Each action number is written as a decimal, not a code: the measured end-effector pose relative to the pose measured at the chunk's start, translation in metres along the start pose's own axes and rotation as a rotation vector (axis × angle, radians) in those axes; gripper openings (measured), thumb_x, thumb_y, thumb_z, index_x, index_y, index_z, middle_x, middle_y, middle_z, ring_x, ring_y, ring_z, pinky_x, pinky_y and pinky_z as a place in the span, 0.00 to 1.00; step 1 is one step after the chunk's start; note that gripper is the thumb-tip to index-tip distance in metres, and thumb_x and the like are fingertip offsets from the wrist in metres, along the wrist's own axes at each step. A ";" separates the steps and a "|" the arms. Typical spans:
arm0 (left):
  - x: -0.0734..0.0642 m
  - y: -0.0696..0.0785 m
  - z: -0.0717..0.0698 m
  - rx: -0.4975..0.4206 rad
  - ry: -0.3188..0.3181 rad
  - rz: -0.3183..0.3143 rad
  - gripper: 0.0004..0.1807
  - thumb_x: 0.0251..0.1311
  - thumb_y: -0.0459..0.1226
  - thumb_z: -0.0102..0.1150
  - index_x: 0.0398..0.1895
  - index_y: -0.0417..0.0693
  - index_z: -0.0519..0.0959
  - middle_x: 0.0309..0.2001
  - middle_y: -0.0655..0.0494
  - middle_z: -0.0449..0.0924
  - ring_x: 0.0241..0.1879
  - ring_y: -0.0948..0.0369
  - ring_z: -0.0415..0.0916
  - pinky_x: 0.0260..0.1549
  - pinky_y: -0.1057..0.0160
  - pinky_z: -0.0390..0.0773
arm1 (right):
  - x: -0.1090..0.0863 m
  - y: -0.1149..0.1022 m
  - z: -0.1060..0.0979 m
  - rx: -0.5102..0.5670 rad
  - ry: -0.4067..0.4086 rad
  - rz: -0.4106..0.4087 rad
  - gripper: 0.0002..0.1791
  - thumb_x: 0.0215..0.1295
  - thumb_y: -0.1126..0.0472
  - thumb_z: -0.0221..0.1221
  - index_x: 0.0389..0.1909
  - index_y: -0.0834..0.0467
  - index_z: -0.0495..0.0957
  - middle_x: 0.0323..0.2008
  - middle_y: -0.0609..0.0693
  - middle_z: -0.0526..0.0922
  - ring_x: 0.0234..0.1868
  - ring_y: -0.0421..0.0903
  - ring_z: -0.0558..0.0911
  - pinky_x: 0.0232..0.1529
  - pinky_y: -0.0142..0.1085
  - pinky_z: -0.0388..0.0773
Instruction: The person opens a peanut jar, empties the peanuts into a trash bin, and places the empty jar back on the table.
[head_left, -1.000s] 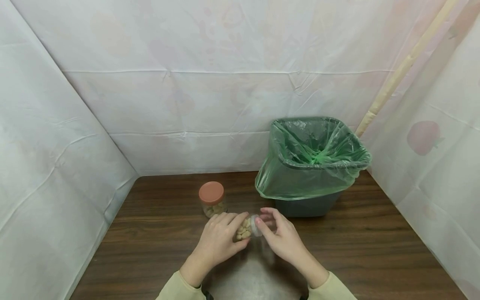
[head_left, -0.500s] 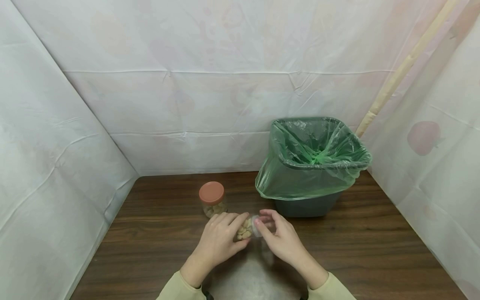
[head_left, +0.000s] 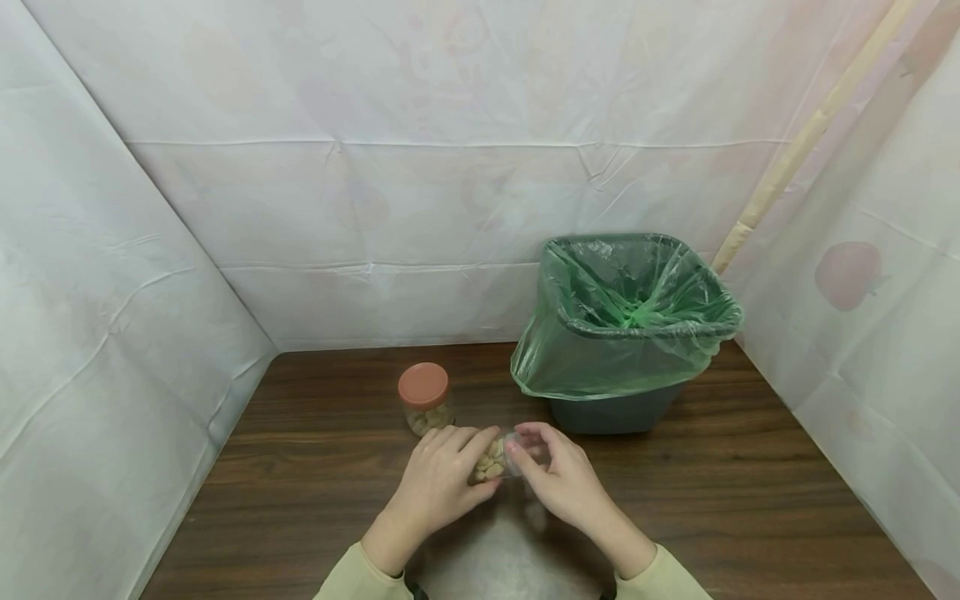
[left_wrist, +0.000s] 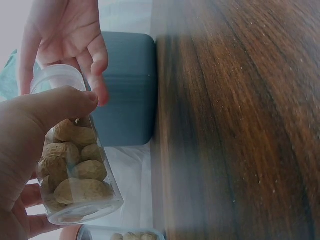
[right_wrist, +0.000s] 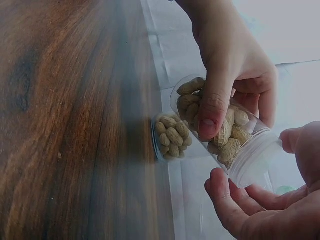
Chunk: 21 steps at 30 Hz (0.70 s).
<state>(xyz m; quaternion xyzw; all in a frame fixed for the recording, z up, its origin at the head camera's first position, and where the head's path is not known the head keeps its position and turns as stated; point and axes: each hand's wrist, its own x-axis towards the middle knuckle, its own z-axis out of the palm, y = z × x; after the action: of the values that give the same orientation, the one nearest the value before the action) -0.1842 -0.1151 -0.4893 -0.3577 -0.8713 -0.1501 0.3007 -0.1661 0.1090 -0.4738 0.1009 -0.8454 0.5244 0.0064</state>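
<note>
My left hand (head_left: 437, 471) grips a clear jar (left_wrist: 75, 210) of unshelled peanuts (right_wrist: 231, 149), tilted on its side above the table. Its translucent lid end (right_wrist: 255, 157) points toward my right hand (head_left: 562, 471). The right thumb and fingers are curled around that lid (left_wrist: 57, 77), with the thumb on one side and the fingers on the other. Beyond the left hand, a second jar with an orange lid (head_left: 423, 385) stands upright, also holding peanuts (right_wrist: 172, 137). My left fingers hide part of the held jar.
A dark grey bin (head_left: 611, 414) with a green plastic bag (head_left: 600, 367) over its rim stands at the back right. Under everything is a brown wood-grain table (head_left: 315, 467). Pale printed cloth (head_left: 375, 200) hangs behind and at both sides.
My right fingers have shifted slightly toward me and to the left around the lid. The left hand keeps its hold on the jar in nearly the same place.
</note>
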 end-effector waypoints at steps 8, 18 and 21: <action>0.000 0.001 0.000 -0.002 -0.018 -0.010 0.38 0.44 0.50 0.90 0.61 0.51 0.85 0.46 0.58 0.89 0.45 0.56 0.87 0.48 0.50 0.88 | 0.000 0.001 -0.002 0.022 -0.021 -0.010 0.23 0.79 0.47 0.66 0.63 0.60 0.83 0.51 0.50 0.87 0.45 0.43 0.88 0.41 0.32 0.86; -0.001 0.001 0.000 0.001 -0.038 -0.016 0.38 0.45 0.51 0.89 0.61 0.51 0.86 0.47 0.58 0.89 0.45 0.56 0.87 0.50 0.49 0.88 | -0.001 0.002 -0.003 0.035 -0.033 -0.032 0.23 0.78 0.47 0.67 0.62 0.59 0.83 0.54 0.51 0.86 0.51 0.46 0.88 0.42 0.31 0.87; -0.001 0.001 0.000 0.003 -0.045 -0.019 0.38 0.45 0.51 0.89 0.62 0.52 0.85 0.47 0.59 0.89 0.46 0.56 0.87 0.51 0.50 0.88 | 0.000 0.002 -0.003 0.037 -0.040 -0.035 0.22 0.78 0.48 0.67 0.62 0.59 0.83 0.54 0.51 0.85 0.51 0.47 0.88 0.44 0.31 0.87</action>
<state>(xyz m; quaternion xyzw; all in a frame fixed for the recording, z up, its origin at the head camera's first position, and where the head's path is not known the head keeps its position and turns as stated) -0.1827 -0.1150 -0.4900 -0.3521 -0.8815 -0.1436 0.2800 -0.1667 0.1128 -0.4744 0.1261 -0.8337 0.5376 -0.0035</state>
